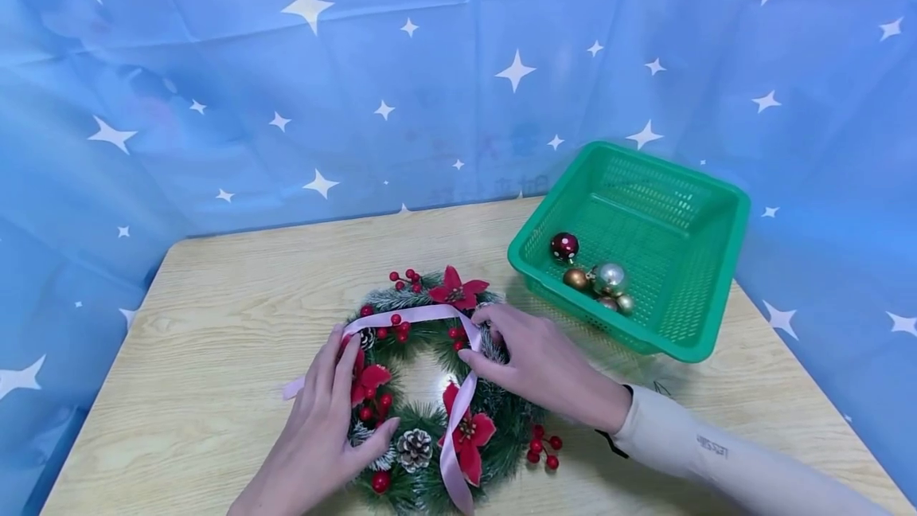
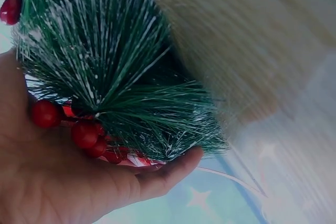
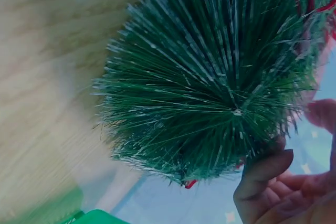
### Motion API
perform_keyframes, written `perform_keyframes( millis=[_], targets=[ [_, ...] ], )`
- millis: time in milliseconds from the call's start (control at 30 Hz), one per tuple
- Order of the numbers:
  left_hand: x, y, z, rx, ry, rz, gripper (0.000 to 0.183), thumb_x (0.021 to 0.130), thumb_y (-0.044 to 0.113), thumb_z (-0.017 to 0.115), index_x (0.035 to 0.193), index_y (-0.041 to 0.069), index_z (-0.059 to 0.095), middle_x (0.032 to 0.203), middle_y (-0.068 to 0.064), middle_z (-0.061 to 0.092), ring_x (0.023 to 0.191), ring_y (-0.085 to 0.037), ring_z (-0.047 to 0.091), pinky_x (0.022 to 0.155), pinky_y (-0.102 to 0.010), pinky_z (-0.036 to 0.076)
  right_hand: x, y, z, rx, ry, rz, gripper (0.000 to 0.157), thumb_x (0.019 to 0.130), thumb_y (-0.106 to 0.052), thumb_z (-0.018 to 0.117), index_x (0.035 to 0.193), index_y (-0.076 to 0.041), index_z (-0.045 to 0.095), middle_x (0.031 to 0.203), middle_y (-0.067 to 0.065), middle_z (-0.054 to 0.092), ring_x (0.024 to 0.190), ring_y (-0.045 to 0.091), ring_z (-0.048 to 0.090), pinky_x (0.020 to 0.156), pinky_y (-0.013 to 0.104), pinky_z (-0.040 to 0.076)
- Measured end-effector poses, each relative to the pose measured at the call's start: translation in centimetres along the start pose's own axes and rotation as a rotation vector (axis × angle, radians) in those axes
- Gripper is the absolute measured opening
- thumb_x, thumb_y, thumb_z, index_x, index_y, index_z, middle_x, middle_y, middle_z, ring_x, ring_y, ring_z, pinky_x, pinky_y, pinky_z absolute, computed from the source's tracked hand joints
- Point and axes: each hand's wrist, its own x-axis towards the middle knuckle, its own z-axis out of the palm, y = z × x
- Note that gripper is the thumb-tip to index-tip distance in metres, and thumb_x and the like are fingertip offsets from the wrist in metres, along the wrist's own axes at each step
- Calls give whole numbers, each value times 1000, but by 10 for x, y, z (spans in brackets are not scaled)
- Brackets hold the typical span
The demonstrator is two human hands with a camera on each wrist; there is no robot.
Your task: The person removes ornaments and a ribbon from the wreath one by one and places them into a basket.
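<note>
A green Christmas wreath (image 1: 516, 428) with frosted needles, red poinsettias, berries and pinecones lies on the table. Draped over it is a pale pink ribbon (image 1: 423, 314), crossing the upper part and running down the right side, with one end sticking out at the left. My left hand (image 1: 322, 412) rests on the wreath's left side, its fingers fairly straight over the ribbon and the thumb apart. On the upper right side, my right hand (image 1: 533, 357) holds the ribbon with curled fingers and thumb. In the right wrist view, green needles (image 3: 210, 93) hide part of that hold.
A green plastic basket (image 1: 731, 261) stands at the back right of the wooden table (image 1: 236, 293), holding several Christmas baubles (image 1: 610, 279). Behind the table hangs a blue cloth (image 1: 430, 102) with white stars. A berry sprig (image 1: 544, 446) juts from the wreath's right side.
</note>
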Motion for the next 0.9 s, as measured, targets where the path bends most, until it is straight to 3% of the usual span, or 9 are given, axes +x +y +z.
perform_keyframes(
  millis=[300,433,567,667,900],
  targets=[
    [0,0,1,-2,30,14,115,92,53,84,172,1,20,179,-18,8,158,-48,24,103,-71,50,7,9,3,95,20,-7,12,97,-10,78,105,-17,72,75,-18,57,56,0,44,52,24,40],
    [-1,-1,1,-13,41,17,115,92,51,85,172,0,20,179,-19,9,158,-48,24,104,-72,49,7,17,3,200,61,-12,14,98,-4,77,98,-17,73,76,-18,63,59,1,52,53,23,45],
    [-1,0,2,-10,39,6,116,92,52,84,173,2,18,179,-20,8,158,-49,22,107,-79,41,5,25,2,268,139,-4,15,96,1,78,97,-14,75,79,-16,69,65,3,58,55,23,48],
    [-2,1,2,2,43,-5,117,91,52,84,173,3,17,179,-21,9,157,-51,21,106,-85,35,3,29,-3,274,189,37,15,95,2,78,97,-13,76,80,-14,71,61,4,56,51,22,43],
    [-2,3,3,27,43,-38,118,91,54,84,173,4,16,179,-19,10,158,-56,14,104,-88,32,-3,32,-30,303,173,123,13,100,1,76,101,-12,78,80,-8,74,62,14,68,48,24,42]
  ],
)
